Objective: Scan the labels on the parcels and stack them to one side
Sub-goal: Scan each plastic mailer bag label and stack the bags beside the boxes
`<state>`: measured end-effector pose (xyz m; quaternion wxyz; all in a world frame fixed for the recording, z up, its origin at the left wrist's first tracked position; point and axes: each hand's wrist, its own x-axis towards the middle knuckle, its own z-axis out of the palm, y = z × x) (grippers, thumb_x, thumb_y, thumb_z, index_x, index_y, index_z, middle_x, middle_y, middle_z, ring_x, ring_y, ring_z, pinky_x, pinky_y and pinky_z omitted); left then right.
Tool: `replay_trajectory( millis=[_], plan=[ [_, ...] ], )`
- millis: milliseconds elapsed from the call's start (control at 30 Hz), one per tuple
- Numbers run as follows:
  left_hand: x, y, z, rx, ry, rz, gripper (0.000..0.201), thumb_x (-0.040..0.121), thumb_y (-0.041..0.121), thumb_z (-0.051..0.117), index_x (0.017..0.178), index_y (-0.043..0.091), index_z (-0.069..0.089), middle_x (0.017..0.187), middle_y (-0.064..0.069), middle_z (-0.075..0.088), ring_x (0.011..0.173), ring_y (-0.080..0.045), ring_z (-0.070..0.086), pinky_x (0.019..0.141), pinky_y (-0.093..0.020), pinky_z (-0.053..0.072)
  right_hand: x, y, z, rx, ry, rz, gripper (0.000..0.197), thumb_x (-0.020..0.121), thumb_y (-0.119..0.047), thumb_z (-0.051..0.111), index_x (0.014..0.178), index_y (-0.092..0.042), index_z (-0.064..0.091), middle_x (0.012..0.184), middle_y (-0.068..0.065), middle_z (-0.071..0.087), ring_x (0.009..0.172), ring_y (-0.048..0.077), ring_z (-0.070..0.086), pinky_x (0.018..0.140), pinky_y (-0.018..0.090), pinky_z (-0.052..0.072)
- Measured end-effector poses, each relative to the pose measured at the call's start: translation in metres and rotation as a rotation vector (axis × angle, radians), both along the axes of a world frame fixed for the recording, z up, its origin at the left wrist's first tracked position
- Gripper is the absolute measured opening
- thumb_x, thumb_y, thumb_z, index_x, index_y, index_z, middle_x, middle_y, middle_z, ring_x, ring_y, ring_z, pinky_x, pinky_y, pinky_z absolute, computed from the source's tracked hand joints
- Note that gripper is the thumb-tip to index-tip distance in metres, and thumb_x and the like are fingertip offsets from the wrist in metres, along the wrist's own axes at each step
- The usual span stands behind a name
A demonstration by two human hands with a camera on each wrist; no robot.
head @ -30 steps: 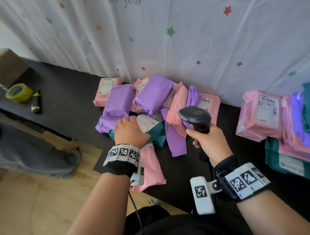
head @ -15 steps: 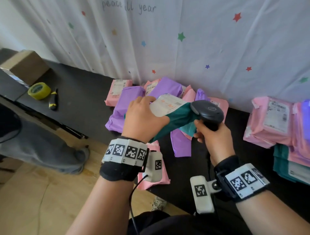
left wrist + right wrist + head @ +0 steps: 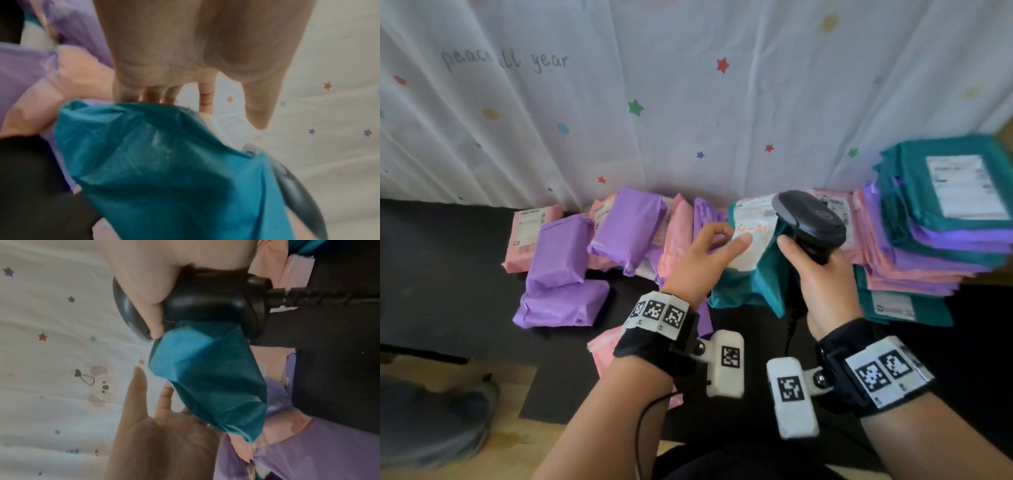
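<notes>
a white pleated fabric curtain [image 3: 688, 102] printed with small coloured stars and the grey handwritten words "peace all year" hangs as the backdrop, lit softly and evenly from behind, and it reaches down to the back edge of a matte black tabletop [image 3: 448, 246]. below the table's near edge, at the lower left, lies a light wooden plank floor [image 3: 431, 476] with a dark mat's corner [image 3: 551, 394] on it. in the right wrist view the same curtain [image 3: 51, 353] also carries a faint cartoon print in pale pink and black.
</notes>
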<state>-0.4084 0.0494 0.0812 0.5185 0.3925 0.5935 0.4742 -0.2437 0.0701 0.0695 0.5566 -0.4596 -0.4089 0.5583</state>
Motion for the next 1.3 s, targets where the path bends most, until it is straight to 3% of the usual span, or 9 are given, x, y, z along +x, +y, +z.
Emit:
replay_trajectory(
  millis=[167,400,533,667,767,933,1100,1200,1300],
  plan=[
    [0.02,0.021,0.0,-0.159,-0.239,-0.005,0.029,0.081,0.027,0.074,0.101,0.009,0.064,0.091,-0.005,0.073,0.075,-0.018,0.07,0.063,-0.029,0.055,0.028,0.003,0.001,0.034,-0.014,-0.084,0.022,0.08,-0.016,0.079,0.1,-0.026,0.075,0.106,-0.003,0.076,0.103,0.014,0.071,0.088,0.035,0.056],
    [0.039,0.035,0.005,-0.346,-0.535,-0.248,0.05,0.084,0.033,0.065,0.127,0.011,0.058,0.123,-0.011,0.065,0.114,-0.027,0.062,0.099,-0.041,0.048,0.057,0.005,0.003,0.012,-0.003,-0.106,0.027,0.081,0.0,0.073,0.101,-0.017,0.074,0.1,0.002,0.077,0.097,0.018,0.073,0.077,0.03,0.058],
    [0.042,0.042,0.006,-0.281,-0.603,-0.19,0.038,0.084,0.015,0.063,0.121,0.007,0.061,0.115,-0.013,0.069,0.101,-0.027,0.068,0.076,-0.036,0.058,0.064,0.006,0.003,0.022,-0.136,-0.128,0.023,0.074,-0.01,0.074,0.096,-0.017,0.074,0.093,-0.002,0.077,0.09,0.012,0.072,0.073,0.025,0.055],
    [0.035,0.049,0.007,-0.182,-0.438,-0.093,0.038,0.079,-0.002,0.067,0.116,0.005,0.061,0.108,-0.011,0.072,0.096,-0.026,0.07,0.066,-0.032,0.059,0.071,0.008,0.005,0.06,-0.262,-0.165,0.015,0.082,-0.017,0.078,0.096,-0.019,0.073,0.087,-0.009,0.076,0.082,0.003,0.069,0.066,0.013,0.05],
    [0.033,0.049,0.008,-0.064,-0.251,-0.001,0.038,0.075,-0.004,0.073,0.109,0.008,0.064,0.105,-0.007,0.073,0.088,-0.015,0.072,0.073,-0.027,0.059,0.067,0.007,0.01,0.045,-0.298,-0.149,0.005,0.086,-0.025,0.074,0.089,-0.024,0.069,0.069,-0.013,0.071,0.063,0.0,0.065,0.056,0.014,0.051],
    [0.028,0.048,0.011,0.052,0.477,0.172,0.05,0.07,0.02,0.082,0.115,0.014,0.061,0.108,0.007,0.067,0.087,-0.006,0.064,0.06,-0.001,0.04,0.06,0.005,0.015,-0.022,-0.351,-0.079,0.017,0.086,-0.024,0.075,0.088,-0.009,0.068,0.05,-0.007,0.058,0.046,0.009,0.053,0.046,0.022,0.047],
    [0.025,0.05,0.01,0.095,0.581,0.209,0.051,0.071,0.02,0.08,0.117,0.013,0.06,0.114,0.001,0.067,0.099,-0.013,0.064,0.069,-0.01,0.048,0.05,0.002,0.02,-0.029,-0.404,-0.017,0.019,0.083,-0.021,0.077,0.092,-0.006,0.071,0.063,0.002,0.067,0.046,0.008,0.053,0.048,0.026,0.048],
    [0.022,0.052,0.008,0.078,0.595,0.221,0.054,0.071,0.02,0.079,0.12,0.012,0.057,0.119,-0.002,0.063,0.106,-0.017,0.062,0.087,-0.031,0.053,0.048,0.0,0.022,-0.023,-0.462,0.006,0.017,0.083,-0.022,0.076,0.093,-0.01,0.071,0.049,-0.008,0.06,0.044,0.005,0.053,0.047,0.021,0.048],
    [0.02,0.053,0.005,0.077,0.576,0.235,0.056,0.072,0.018,0.079,0.122,0.012,0.055,0.12,-0.002,0.063,0.107,-0.018,0.061,0.089,-0.032,0.052,0.047,-0.001,0.023,-0.018,-0.482,0.021,0.015,0.084,-0.023,0.075,0.093,-0.011,0.071,0.047,-0.009,0.058,0.043,0.004,0.053,0.046,0.02,0.048]
  ],
)
